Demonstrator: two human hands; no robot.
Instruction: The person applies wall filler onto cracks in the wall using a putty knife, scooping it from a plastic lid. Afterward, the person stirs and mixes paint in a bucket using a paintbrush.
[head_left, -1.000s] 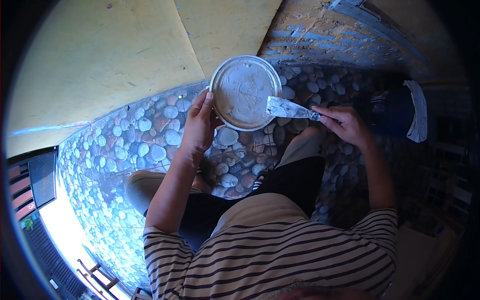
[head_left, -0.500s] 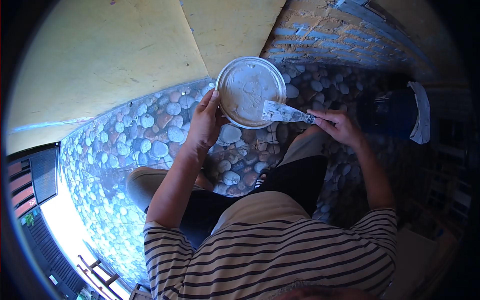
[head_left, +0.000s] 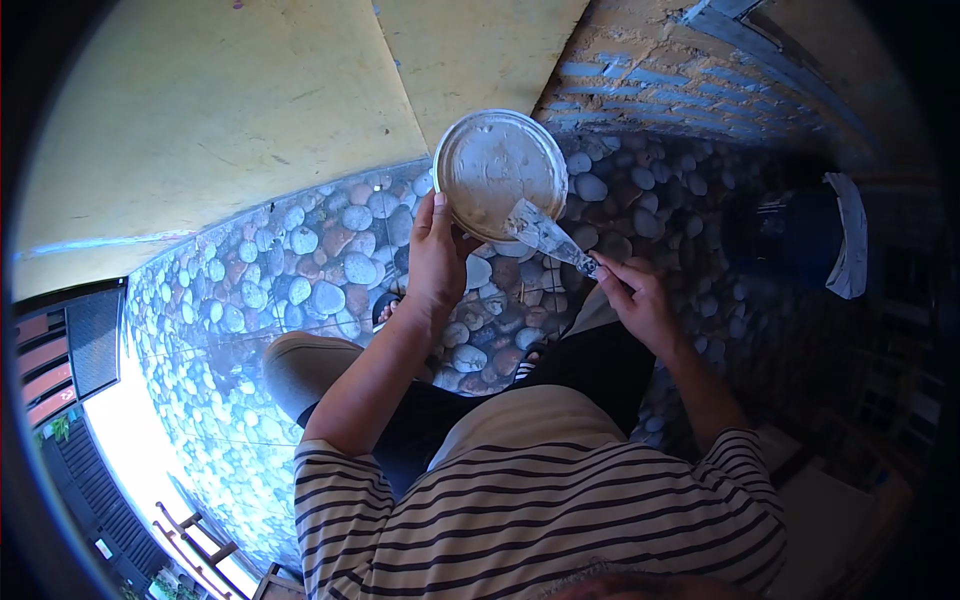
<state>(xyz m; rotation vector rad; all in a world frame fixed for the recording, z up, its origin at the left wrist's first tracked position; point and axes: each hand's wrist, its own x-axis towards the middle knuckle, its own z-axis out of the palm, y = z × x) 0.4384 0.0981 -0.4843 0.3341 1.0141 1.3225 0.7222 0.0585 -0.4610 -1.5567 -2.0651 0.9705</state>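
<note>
My left hand [head_left: 436,262] grips the lower-left rim of a round, shallow bucket lid [head_left: 502,165], its thumb on the rim and the other fingers mostly hidden beneath. Pale putty-like paste is smeared over the inside of the lid. In my right hand [head_left: 637,303] is the handle of a putty knife [head_left: 545,235], which points up and to the left. Its broad blade, coated with the same pale paste, lies over the lid's lower right edge; I cannot tell whether it touches the surface.
A yellow wall [head_left: 230,120] rises ahead, beside a rough brick section [head_left: 660,85] with blue-grey patches. Pebble-patterned flooring [head_left: 330,298] spreads below. A dark blue bucket [head_left: 785,235] with a pale sheet on its rim stands to the right. Wooden bars [head_left: 195,550] show at lower left.
My right hand has moved left and down, and the putty knife now slants more steeply, its blade shifted slightly left. The lid has shifted a little left and up in view.
</note>
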